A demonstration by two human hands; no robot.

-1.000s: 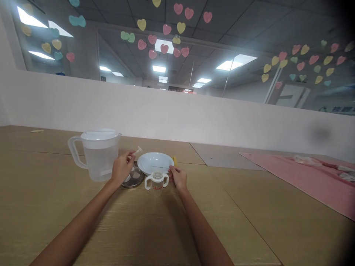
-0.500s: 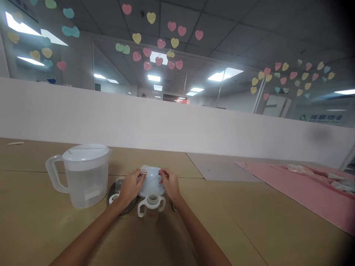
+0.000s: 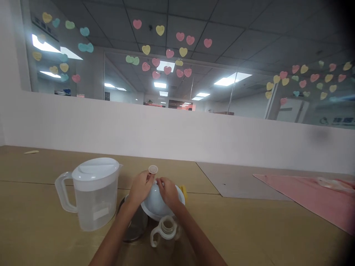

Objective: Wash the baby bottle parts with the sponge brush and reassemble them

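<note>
My left hand pinches a small round, whitish translucent bottle part and holds it up over the white bowl. Close beside it, my right hand is closed, thumb and fingertips pressed together; whatever they grip is too small to make out now. Below the hands stands a clear bottle with a white two-handled collar and an uncovered mouth. A dark round tray lies partly under my left forearm.
On the left stands a translucent pitcher of water with a white lid. Something yellow shows behind the bowl. A pink cloth covers the right of the table, and a thin pale stick lies far left. A white wall runs behind.
The view has shifted, so the scene sits lower and further right. My right hand has come closer to my left, and the thin dark strand seen at its fingertips no longer shows.
</note>
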